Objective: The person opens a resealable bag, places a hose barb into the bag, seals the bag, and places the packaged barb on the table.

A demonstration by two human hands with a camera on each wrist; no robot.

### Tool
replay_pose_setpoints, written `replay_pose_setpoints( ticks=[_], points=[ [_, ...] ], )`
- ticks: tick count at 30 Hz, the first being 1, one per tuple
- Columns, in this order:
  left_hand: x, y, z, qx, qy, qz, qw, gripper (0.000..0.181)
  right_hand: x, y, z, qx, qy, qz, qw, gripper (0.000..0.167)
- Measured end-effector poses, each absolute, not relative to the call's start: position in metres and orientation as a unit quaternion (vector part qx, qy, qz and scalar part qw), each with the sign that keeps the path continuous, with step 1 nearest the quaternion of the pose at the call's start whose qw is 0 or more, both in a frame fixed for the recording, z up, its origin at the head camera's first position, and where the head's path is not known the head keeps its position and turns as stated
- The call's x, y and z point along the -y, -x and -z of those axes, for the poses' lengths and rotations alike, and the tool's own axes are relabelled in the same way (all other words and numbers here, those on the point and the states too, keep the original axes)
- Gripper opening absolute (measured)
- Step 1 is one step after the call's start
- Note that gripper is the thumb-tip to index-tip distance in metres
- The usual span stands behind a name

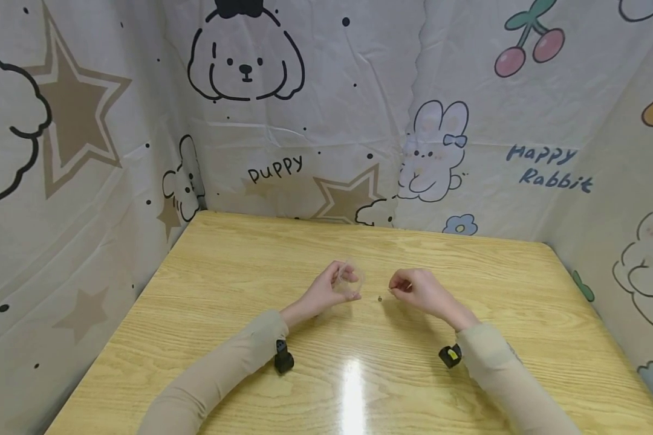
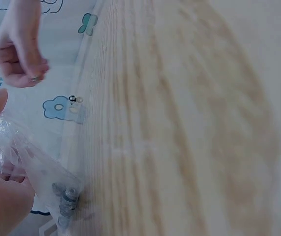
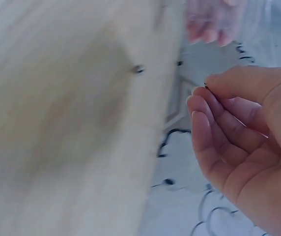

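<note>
A clear plastic bag [image 1: 354, 272] is held by my left hand [image 1: 328, 287], its thumb and fingers curled round the bag's opening. Several small metallic pieces [image 2: 68, 200] lie at the bottom of that bag in the left wrist view. To its right, my right hand [image 1: 420, 291] pinches a tiny dark piece [image 3: 206, 86] between thumb and forefinger; most of it is hidden by the fingertips. On the table between the two hands sits a small shiny metallic piece [image 1: 380, 298], blurred in the right wrist view. Neither hand touches it.
The hands work above a light wooden table [image 1: 250, 254]. Printed fabric [image 1: 326, 109] hangs behind it and along both sides. Black wrist cameras [image 1: 284, 357] are worn at both cuffs.
</note>
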State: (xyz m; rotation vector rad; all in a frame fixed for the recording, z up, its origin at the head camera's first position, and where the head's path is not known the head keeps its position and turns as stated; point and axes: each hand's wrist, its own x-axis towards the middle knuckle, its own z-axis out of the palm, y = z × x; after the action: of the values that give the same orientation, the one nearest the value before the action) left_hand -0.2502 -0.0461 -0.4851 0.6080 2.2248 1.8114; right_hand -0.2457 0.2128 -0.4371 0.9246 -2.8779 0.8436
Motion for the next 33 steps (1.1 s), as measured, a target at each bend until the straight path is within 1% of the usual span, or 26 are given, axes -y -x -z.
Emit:
replay_pose_setpoints(
  ticks=[7, 10, 13, 20, 27, 33],
  points=[
    [0.045, 0.250, 0.485, -0.752, -0.206, -0.617, 0.105, 0.051, -0.188, 0.249, 0.407, 0.901, -0.328, -0.279, 0.053, 0.005],
    [0.046, 0.250, 0.484, -0.749, -0.209, -0.618, 0.111, 0.054, -0.175, 0.248, 0.394, 0.896, -0.339, -0.281, 0.059, 0.005],
    [0.046, 0.250, 0.484, -0.746, -0.213, -0.620, 0.115, 0.054, -0.163, 0.247, 0.385, 0.890, -0.350, -0.286, 0.051, 0.005],
    [0.047, 0.250, 0.485, -0.737, -0.222, -0.627, 0.119, 0.045, -0.148, 0.247, 0.381, 0.876, -0.376, -0.296, 0.055, 0.005],
    [0.047, 0.251, 0.485, -0.741, -0.214, -0.626, 0.116, 0.049, -0.153, 0.248, 0.382, 0.876, -0.360, -0.316, 0.051, 0.006],
    [0.046, 0.251, 0.484, -0.755, -0.208, -0.613, 0.108, 0.052, -0.169, 0.252, 0.391, 0.887, -0.332, -0.314, 0.063, 0.006]
  ],
)
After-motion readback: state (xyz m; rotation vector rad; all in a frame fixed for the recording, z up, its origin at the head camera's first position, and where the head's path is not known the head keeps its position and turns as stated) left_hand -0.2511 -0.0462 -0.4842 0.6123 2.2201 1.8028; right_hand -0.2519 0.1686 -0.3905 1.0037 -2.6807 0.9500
